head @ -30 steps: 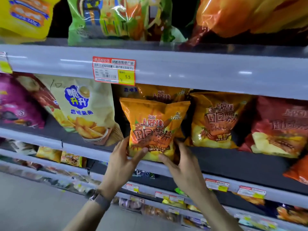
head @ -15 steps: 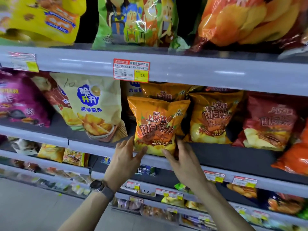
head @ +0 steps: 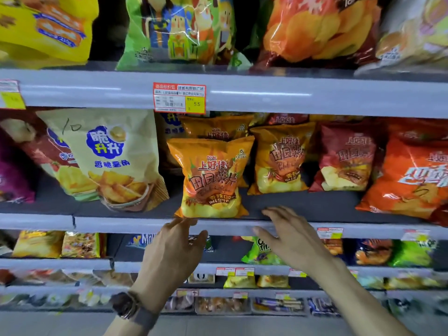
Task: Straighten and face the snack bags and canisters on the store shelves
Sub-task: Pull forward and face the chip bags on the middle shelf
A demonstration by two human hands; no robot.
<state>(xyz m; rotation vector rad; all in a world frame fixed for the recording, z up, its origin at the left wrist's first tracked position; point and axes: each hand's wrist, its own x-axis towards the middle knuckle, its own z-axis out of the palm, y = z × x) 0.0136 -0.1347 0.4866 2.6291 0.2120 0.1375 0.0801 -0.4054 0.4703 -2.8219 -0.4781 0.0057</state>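
An orange chip bag (head: 210,177) stands upright at the front edge of the middle shelf (head: 121,225), label facing out. My left hand (head: 173,251) hangs just below it in front of the shelf lip, fingers relaxed, holding nothing. My right hand (head: 289,235) is spread flat to the bag's right, fingers straight over the shelf edge, apart from the bag. Behind and right stand a second orange bag (head: 278,157), a dark red bag (head: 345,157) and a large orange-red bag (head: 409,178). A beige wedge-chip bag (head: 109,156) leans at the left.
The upper shelf (head: 266,95) carries a red price tag (head: 180,98), with yellow (head: 46,27), green (head: 179,30) and orange (head: 317,27) bags above it. Lower shelves hold several small snack packs (head: 80,244). Bare dark shelf shows between the front orange bag and the large orange-red bag.
Both hands have let go of the front orange bag and dropped below the shelf edge; my right hand has moved right. The bag stays upright. The view has shifted closer.
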